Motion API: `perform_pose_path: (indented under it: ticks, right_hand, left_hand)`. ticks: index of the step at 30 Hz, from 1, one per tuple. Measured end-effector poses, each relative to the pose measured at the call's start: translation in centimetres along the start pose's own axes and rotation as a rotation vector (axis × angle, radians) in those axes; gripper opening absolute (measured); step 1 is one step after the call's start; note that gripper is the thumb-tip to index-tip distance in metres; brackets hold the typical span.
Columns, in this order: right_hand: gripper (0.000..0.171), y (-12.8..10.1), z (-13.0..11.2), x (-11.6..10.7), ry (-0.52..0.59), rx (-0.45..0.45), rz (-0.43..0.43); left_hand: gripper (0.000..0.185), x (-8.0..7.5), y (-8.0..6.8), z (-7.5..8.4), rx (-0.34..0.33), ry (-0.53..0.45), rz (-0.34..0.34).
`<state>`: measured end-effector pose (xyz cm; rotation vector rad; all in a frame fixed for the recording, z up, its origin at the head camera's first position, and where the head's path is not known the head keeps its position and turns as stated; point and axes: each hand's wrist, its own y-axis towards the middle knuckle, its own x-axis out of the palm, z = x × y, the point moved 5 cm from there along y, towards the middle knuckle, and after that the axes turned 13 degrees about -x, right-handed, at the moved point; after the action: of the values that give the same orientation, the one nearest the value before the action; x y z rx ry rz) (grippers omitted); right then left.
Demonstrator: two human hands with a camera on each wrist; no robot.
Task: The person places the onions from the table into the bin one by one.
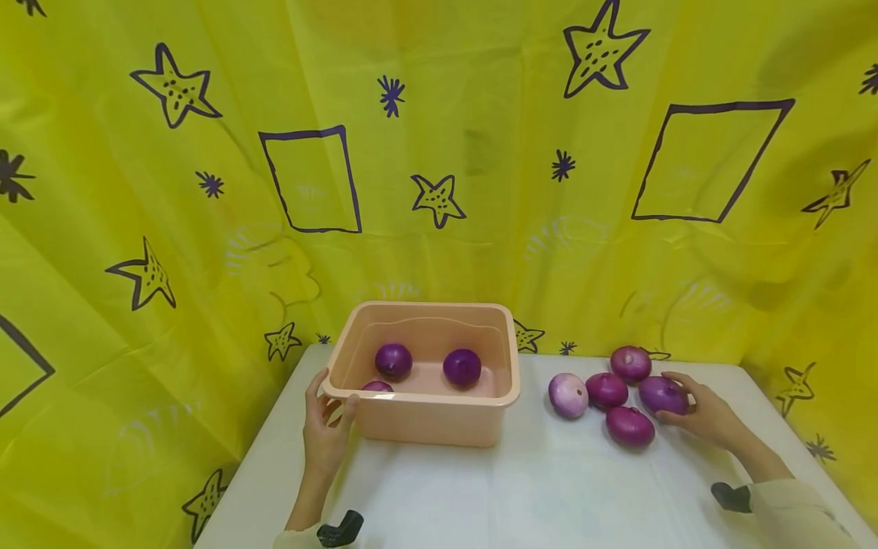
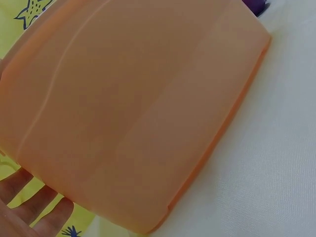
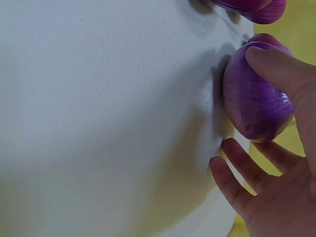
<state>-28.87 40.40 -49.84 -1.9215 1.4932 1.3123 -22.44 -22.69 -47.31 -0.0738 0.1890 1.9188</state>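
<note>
At the front left corner of a peach plastic bin (image 1: 428,421), my left hand (image 1: 325,436) holds the rim, thumb in front and fingers along the side. The left wrist view shows the bin's wall (image 2: 133,108) and three of the fingers beside it. Inside the bin lie a red onion (image 1: 394,360), another onion (image 1: 463,368) and a third onion (image 1: 377,386) partly hidden by the front rim. On the right, my right hand (image 1: 706,415) grips a purple onion (image 1: 662,395) between thumb and fingers. That onion (image 3: 259,94) appears to rest on the table.
Beside the gripped onion are several more: a pale onion (image 1: 568,395), a middle onion (image 1: 607,391), a back onion (image 1: 631,364) and a front onion (image 1: 629,427). They lie on a white-covered table (image 1: 549,488). A yellow patterned curtain (image 1: 480,252) hangs right behind the table.
</note>
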Motion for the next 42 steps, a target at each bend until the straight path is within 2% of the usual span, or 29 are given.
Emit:
perform_pose_path:
  ticks: [5, 17, 26, 29, 35, 42]
  right_hand:
    - [0.083, -0.1, 0.1, 0.0, 0.009, 0.032, -0.015]
    - [0.082, -0.2, -0.1, 0.1, 0.023, 0.037, -0.017]
    - [0.082, -0.2, -0.1, -0.1, 0.03, 0.055, -0.032]
    - [0.081, -0.2, 0.0, -0.1, 0.026, 0.056, -0.036]
    - [0.081, 0.0, -0.1, -0.2, 0.018, 0.042, -0.038]
    - [0.08, 0.6, -0.4, -1.1, -0.003, 0.018, -0.03]
  left_hand:
    - [0.073, 0.0, 0.0, 0.1, -0.001, 0.007, 0.0]
    - [0.071, -0.5, 0.6, -0.2, -0.008, -0.021, -0.019]
    - [0.07, -1.0, 0.8, 0.8, -0.007, -0.026, -0.045]
    - [0.072, -1.0, 1.2, 0.6, -0.022, -0.057, -0.093]
    - [0.068, -1.1, 1.8, 0.1, -0.05, -0.171, -0.234]
    - [0.067, -1.0, 1.9, 0.1, -0.051, -0.164, -0.276]
